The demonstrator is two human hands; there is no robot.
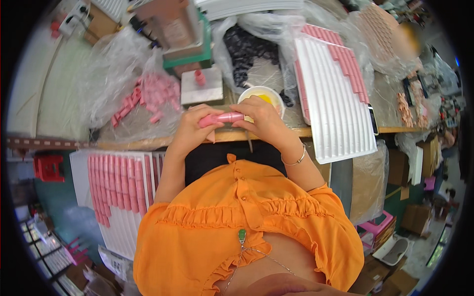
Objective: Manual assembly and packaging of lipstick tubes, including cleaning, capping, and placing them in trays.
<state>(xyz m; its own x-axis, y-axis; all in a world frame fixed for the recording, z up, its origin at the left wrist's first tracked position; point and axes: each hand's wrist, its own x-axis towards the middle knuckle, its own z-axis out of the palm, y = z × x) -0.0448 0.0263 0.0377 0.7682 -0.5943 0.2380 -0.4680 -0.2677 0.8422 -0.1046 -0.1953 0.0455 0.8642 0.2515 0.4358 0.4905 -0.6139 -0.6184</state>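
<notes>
Between my two hands, just over the table's front edge, a glossy pink tube (228, 117) lies crosswise. It looks like a lipstick tube, with a ring-like seam near its right end. My left hand (191, 127) is closed round its left end, and the fingers of my right hand (262, 120) pinch its right end. Right behind my right hand stands a white tub (261, 90) with something yellow in it, partly covered by my fingers. Past my left hand, a short pink piece (199, 77) stands upright on a grey metal block (207, 90).
Loose pink pieces (160, 91) lie on clear plastic at the left. A white ridged tray (335, 113) with rows of pink tubes juts over the table's edge at right. Another tray (116, 237) is below left. A green-based machine (187, 61) stands behind the block.
</notes>
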